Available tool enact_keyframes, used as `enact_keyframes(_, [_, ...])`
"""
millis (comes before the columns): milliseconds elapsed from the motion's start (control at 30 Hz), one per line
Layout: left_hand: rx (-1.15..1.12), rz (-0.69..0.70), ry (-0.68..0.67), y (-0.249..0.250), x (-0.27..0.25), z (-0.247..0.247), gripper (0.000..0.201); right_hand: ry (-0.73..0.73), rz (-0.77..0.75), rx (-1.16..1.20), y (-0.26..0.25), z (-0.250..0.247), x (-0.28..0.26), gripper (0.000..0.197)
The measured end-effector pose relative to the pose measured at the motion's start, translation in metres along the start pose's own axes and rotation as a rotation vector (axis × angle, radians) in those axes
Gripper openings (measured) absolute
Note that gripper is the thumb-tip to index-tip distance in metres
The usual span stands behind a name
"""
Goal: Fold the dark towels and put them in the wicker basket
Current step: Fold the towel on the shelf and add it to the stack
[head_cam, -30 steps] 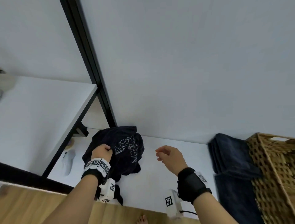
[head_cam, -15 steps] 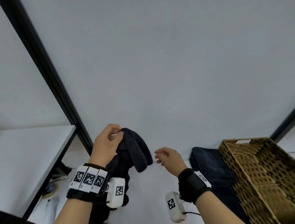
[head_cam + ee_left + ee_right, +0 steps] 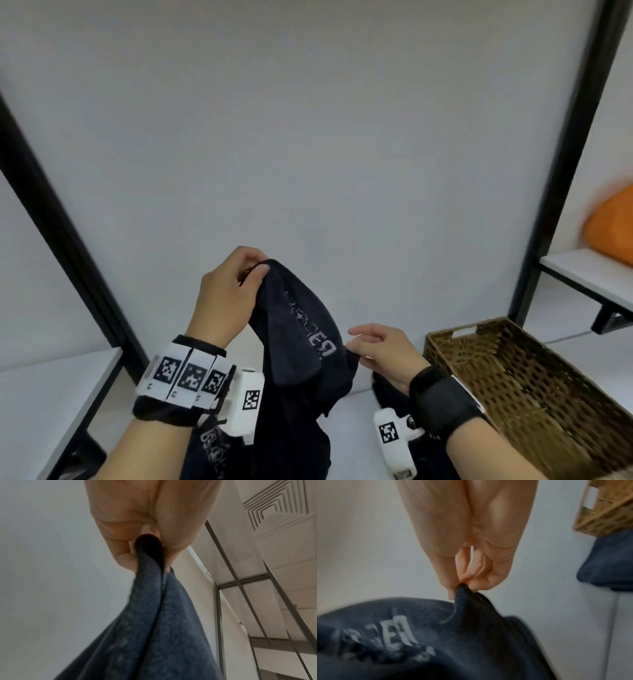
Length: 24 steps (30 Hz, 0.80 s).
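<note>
I have the left hand (image 3: 228,298) raised in front of the white wall (image 3: 308,120), its fingers and thumb pinched together on the top edge of a dark towel (image 3: 301,346). My left wrist view confirms it: the cloth bunches into a narrow fold right where the fingertips (image 3: 125,561) close on it, and the rest hangs straight down from there. Pale lettering runs across the towel's face, too smeared for me to read.

My right hand (image 3: 383,353) sits lower and to the right, just beside the hanging cloth. From the head view alone the fingers look only loosely curved, but the right wrist view shows thumb and fingertips (image 3: 453,588) nipping a small corner of the same towel, so both hands are clamped on it, the left high, the right low.

The wicker basket (image 3: 534,387) stands on the white shelf (image 3: 359,401) at the near right, close beside my right wrist, and what I can see of its inside looks bare. A second dark towel (image 3: 606,563) lies folded on the shelf just under the basket's corner, touching it I think, though the blur leaves me unsure. Black frame posts (image 3: 565,171) rise left and right, and something orange (image 3: 613,229) sits on a far right shelf.
</note>
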<state>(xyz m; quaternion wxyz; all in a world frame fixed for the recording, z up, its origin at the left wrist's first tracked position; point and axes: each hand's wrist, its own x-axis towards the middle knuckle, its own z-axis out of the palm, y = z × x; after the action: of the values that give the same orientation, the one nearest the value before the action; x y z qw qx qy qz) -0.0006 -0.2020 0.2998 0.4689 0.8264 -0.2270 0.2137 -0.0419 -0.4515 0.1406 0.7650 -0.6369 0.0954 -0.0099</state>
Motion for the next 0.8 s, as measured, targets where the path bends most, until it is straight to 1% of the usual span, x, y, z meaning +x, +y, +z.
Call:
enact_keyframes(67, [0.090,-0.001,0.008,-0.002,-0.008,0.001,0.016,0.063,-0.013,0.161,0.001,-0.005,-0.008,0.019])
enact_keyframes(167, [0.423,0.010,0.057,-0.018,-0.030,-0.002,0.011,0.184,-0.033,0.249,0.007,-0.012,-0.019,0.014])
enact_keyframes(200, [0.474,-0.020,0.076,-0.028,-0.039,-0.003,0.010,0.213,-0.034,0.252,0.010,-0.014,-0.023,0.013])
enact_keyframes(233, [0.462,-0.078,0.084,-0.039,-0.050,-0.005,0.010,0.236,-0.036,0.249,0.014,-0.016,-0.026,0.013])
enact_keyframes(333, [0.366,-0.353,0.046,-0.079,-0.087,0.000,0.014,0.279,-0.026,0.224,0.027,-0.022,-0.038,0.013])
enact_keyframes(400, [0.335,-0.530,-0.011,-0.104,-0.115,0.012,0.014,0.283,-0.001,0.215,0.040,-0.022,-0.047,0.015])
enact_keyframes(500, [0.333,-0.698,-0.092,-0.138,-0.155,0.029,0.012,0.279,0.045,0.236,0.064,-0.019,-0.059,0.016])
enact_keyframes(567, [0.290,-0.804,-0.132,-0.157,-0.175,0.037,0.010,0.260,0.099,0.271,0.080,-0.019,-0.065,0.017])
enact_keyframes(600, [0.242,-0.852,-0.132,-0.164,-0.182,0.041,0.010,0.246,0.136,0.292,0.087,-0.019,-0.067,0.017])
enact_keyframes(633, [0.152,-0.906,-0.112,-0.170,-0.189,0.044,0.009,0.231,0.176,0.306,0.094,-0.021,-0.070,0.018])
enact_keyframes(733, [-0.277,-1.133,-0.008,-0.178,-0.207,0.049,0.010,0.184,0.283,0.302,0.114,-0.025,-0.076,0.021])
enact_keyframes(767, [-0.356,-1.196,0.009,-0.180,-0.211,0.050,0.010,0.164,0.312,0.301,0.119,-0.025,-0.077,0.022])
enact_keyframes(800, [-0.384,-1.237,0.005,-0.182,-0.214,0.051,0.010,0.147,0.335,0.305,0.124,-0.026,-0.076,0.024])
